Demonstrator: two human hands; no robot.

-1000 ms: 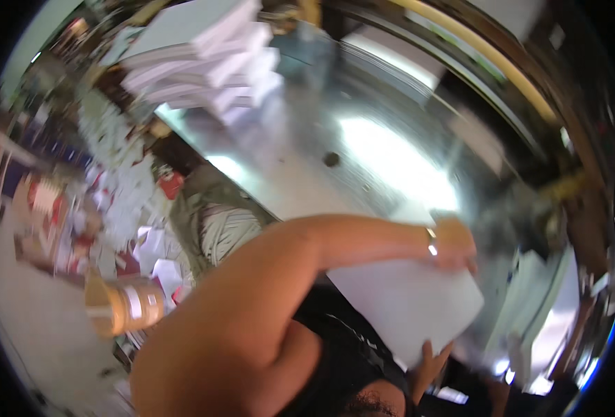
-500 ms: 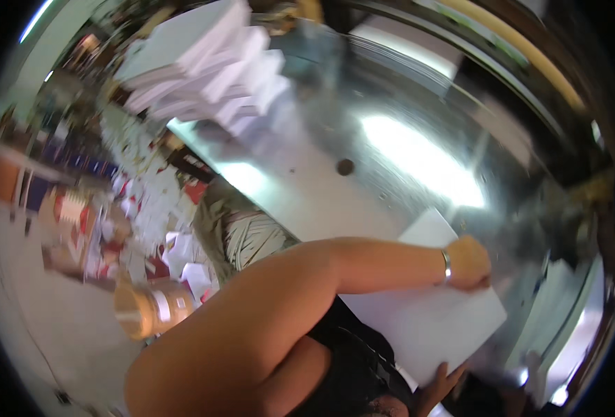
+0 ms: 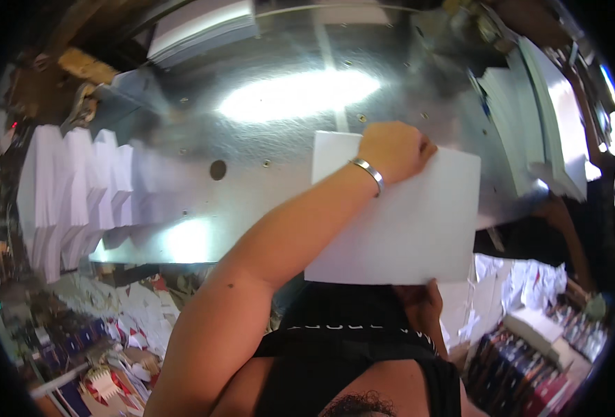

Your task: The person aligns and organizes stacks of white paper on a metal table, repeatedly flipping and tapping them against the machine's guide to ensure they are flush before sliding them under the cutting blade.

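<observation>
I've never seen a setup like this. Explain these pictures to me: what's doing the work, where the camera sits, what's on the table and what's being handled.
There is no robot here, only a person's two bare hands. Every picture comes from one camera worn on that person's head, looking down; its fisheye lens makes straight edges look bent.

The shiny metal table fills the middle. Piled white paper stands at its left end, more pale sheets at its right, and another white stack at the far side.

The left hand, below which a silver bracelet shows, is on the far part of a white sheet. The right hand is at its near edge, partly hidden. I can't tell how firmly either grips.
</observation>
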